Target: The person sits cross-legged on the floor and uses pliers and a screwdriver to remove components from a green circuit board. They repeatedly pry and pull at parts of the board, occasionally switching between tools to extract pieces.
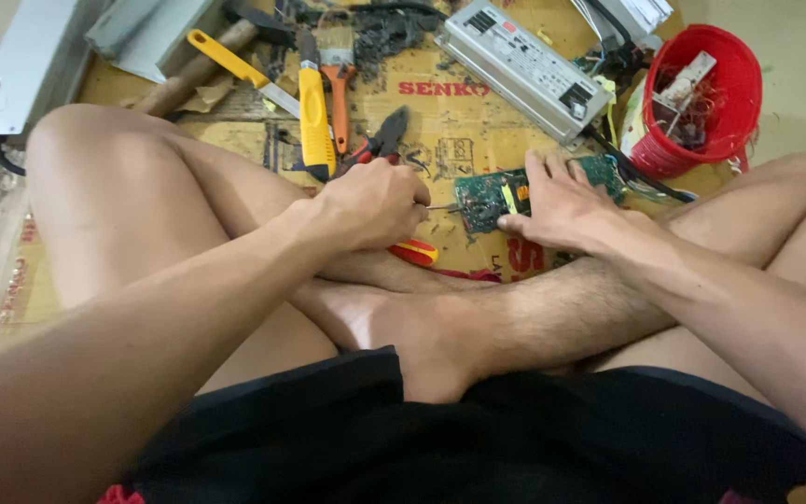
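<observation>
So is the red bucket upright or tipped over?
Tipped. The red bucket lies on its side with its mouth facing the camera, and metal scraps and tangled wire show inside it.

flattened brown cardboard sheet covers the floor. lying on it: green circuit board, silver rectangular metal power-supply box, yellow utility knife, yellow-handled flat chisel, orange-handled paintbrush, red-and-black pliers, red plastic bucket at the right edge, grey metal channel pieces top left
</observation>
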